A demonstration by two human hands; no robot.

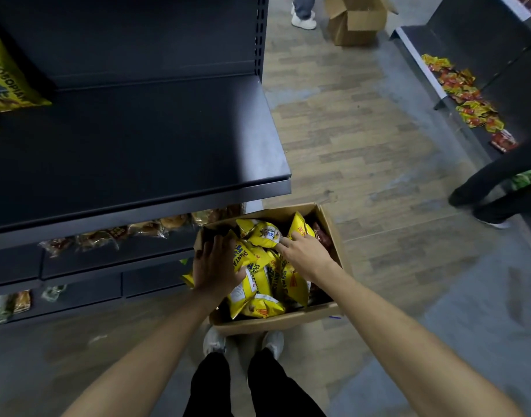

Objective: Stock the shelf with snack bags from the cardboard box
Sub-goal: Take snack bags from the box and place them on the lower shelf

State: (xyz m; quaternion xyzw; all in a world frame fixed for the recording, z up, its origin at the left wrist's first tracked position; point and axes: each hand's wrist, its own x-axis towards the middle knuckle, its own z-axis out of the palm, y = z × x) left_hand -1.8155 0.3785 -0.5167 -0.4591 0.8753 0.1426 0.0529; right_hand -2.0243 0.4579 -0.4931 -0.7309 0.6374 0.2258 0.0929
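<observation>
The person is standing with both feet against the near wall of the open cardboard box (291, 322), which is sitting on the floor just beside the end of the dark metal shelf (168, 139), probably so that bags can be lifted straight up onto it. Both arms are reaching down into the heap of yellow snack bags (258, 284) filling the box. The left hand (214, 266) is lying flat with fingers spread over the bags at the box's left side, its grip open, seemingly steadying or gathering them. The right hand (306, 251) is also open, its fingers stretching toward an upright yellow bag (300, 228) at the far side and touching it without closing round it yet. One large yellow bag (5, 79) is already lying at the shelf's far left, leaving most of that level bare. Across the aisle another shelf (456, 94) is holding red and yellow packets (465, 97).
</observation>
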